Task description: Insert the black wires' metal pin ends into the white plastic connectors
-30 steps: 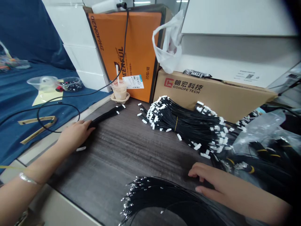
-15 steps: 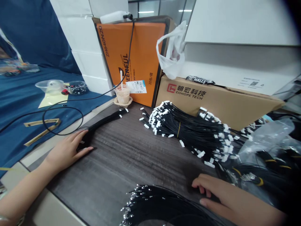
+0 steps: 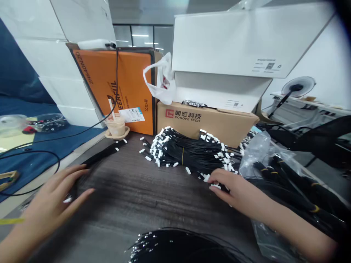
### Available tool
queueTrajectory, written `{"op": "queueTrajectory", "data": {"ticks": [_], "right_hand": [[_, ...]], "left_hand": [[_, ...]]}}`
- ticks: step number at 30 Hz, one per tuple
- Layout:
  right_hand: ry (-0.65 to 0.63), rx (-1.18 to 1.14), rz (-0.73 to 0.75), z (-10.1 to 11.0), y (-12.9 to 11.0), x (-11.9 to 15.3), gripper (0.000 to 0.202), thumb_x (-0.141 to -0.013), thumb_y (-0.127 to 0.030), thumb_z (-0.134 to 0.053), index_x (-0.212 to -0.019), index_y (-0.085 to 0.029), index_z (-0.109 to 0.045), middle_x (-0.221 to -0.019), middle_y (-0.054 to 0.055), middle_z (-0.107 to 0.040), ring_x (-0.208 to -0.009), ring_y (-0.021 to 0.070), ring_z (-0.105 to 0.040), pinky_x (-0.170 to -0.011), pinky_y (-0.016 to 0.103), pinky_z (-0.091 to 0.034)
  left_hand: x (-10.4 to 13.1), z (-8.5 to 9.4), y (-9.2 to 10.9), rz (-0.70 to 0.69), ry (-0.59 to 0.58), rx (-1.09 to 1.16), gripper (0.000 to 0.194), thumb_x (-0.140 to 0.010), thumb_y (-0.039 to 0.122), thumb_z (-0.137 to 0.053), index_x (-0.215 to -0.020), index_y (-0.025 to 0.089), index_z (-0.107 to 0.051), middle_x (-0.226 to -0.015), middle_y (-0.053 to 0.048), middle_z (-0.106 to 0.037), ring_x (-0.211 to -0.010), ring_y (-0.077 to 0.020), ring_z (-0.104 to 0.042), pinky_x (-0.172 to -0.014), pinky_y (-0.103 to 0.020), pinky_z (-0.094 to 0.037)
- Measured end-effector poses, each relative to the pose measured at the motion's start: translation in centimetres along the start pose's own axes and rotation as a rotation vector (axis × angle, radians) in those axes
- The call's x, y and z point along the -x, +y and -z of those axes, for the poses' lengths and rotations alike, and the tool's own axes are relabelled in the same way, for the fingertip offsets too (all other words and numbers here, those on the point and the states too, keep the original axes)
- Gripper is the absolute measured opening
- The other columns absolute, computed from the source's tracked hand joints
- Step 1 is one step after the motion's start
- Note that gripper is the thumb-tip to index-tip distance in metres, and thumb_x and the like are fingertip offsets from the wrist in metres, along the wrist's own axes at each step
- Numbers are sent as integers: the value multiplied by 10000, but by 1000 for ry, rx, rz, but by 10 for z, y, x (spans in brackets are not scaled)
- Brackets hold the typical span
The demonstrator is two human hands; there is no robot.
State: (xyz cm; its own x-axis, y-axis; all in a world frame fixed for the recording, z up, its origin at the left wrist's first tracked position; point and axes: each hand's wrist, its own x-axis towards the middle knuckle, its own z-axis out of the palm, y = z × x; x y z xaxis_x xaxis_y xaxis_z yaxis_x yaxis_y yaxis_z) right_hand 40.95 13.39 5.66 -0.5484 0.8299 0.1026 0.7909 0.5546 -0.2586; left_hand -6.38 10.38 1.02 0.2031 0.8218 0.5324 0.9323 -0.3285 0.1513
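My left hand point(image 3: 59, 197) is over the near end of a thin strip of black cables point(image 3: 102, 153) with small white connectors. Its thumb and fingers are apart, and a white connector shows beneath them. At the near right end of a large bundle of black cables point(image 3: 189, 151), my right hand point(image 3: 233, 186) has its thumb and fingers closed around a white connector point(image 3: 215, 186). A yellow tie wraps the middle of this bundle. Another heap of black wires point(image 3: 175, 246), with shiny metal tips, lies at the table's near edge.
A drink cup point(image 3: 116, 126) stands in a cardboard holder at the back left. Behind are an orange box point(image 3: 131, 80), a brown carton point(image 3: 208, 122) and white boxes point(image 3: 219, 44). Plastic bags point(image 3: 256, 149) and tied black cables point(image 3: 290, 179) lie right. A black cord point(image 3: 82, 133) crosses the left side.
My right hand has moved forward to the large bundle's connectors and closed there. My left hand stays by the cable strip. The view has swung right.
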Motion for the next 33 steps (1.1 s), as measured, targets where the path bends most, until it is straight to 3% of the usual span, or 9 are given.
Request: {"op": "queueTrajectory", "data": {"ticks": [3,7,11,16,22,26,29,31,33], "right_hand": [[172,115,7,14,14,-32,173,-879,-271,-470,-983,-184,-578,-1051,80,-588,-994,180,-556,-903,342,-455],[255,217,-26,17,36,-80,266,-883,-306,-503,-1087,-150,-572,-1090,106,-584,-1026,200,-550,-922,396,-447],[224,294,-46,2,47,-103,262,-885,-339,-524,-1064,-158,-583,-1079,64,-602,-944,167,-586,-833,389,-490],[318,289,-152,-6,48,-99,265,-887,-342,-522,-1052,-143,-581,-1034,54,-608,-902,155,-595,-798,369,-502],[638,215,-345,36,31,-78,294,-957,-312,-275,-1043,-128,-488,-815,103,-648,-657,176,-585,-599,308,-427],[784,197,-361,64,5,-49,209,-928,-331,-332,-969,-181,-472,-776,67,-640,-645,170,-581,-620,306,-401],[776,212,-321,65,-14,-30,161,-904,-339,-375,-904,-208,-468,-732,38,-618,-614,159,-570,-600,292,-392],[652,191,-258,57,-21,-21,155,-901,-335,-371,-880,-217,-470,-710,24,-600,-573,144,-552,-570,279,-386],[483,131,-217,46,-23,-15,177,-913,-334,-344,-862,-219,-469,-672,11,-574,-539,131,-529,-540,267,-379]], "left_hand": [[-52,-8,61,-116,-128,49,307,-850,411,-503,-1070,206,-564,-1145,-100,-614,-1066,-266,-583,-951,-418,-462],[-125,-50,112,-268,-141,76,404,-893,383,-432,-1215,154,-514,-1288,-124,-560,-1210,-219,-495,-1027,-369,-395],[-155,-104,120,-334,-176,74,515,-872,394,-479,-1329,160,-442,-1430,-139,-427,-1368,-284,-280,-1077,-483,-293],[-138,-135,113,-285,-178,136,576,-911,368,-396,-1438,181,-255,-1527,-145,-223,-1409,-325,-112,-1066,-609,-188],[-134,-134,111,-242,-154,334,555,-890,376,-452,-1404,206,-332,-1514,-140,-267,-1407,-333,-109,-1071,-642,-72],[-134,-119,120,-216,-83,568,516,-875,383,-488,-1344,180,-418,-1480,-171,-321,-1404,-339,-114,-1088,-621,-8],[-133,-99,137,-213,-42,799,599,-898,460,-412,-1418,219,-240,-1450,-190,-341,-1319,-312,-358,-1045,-537,-318],[-132,-84,151,-177,-48,1017,561,-932,483,-266,-1428,260,-127,-1387,-188,-410,-1109,-264,-582,-840,-438,-522],[-131,-70,162,-15,-97,1373,463,-934,450,-318,-1352,258,-266,-1195,-139,-568,-879,-210,-670,-650,-341,-569]]}}
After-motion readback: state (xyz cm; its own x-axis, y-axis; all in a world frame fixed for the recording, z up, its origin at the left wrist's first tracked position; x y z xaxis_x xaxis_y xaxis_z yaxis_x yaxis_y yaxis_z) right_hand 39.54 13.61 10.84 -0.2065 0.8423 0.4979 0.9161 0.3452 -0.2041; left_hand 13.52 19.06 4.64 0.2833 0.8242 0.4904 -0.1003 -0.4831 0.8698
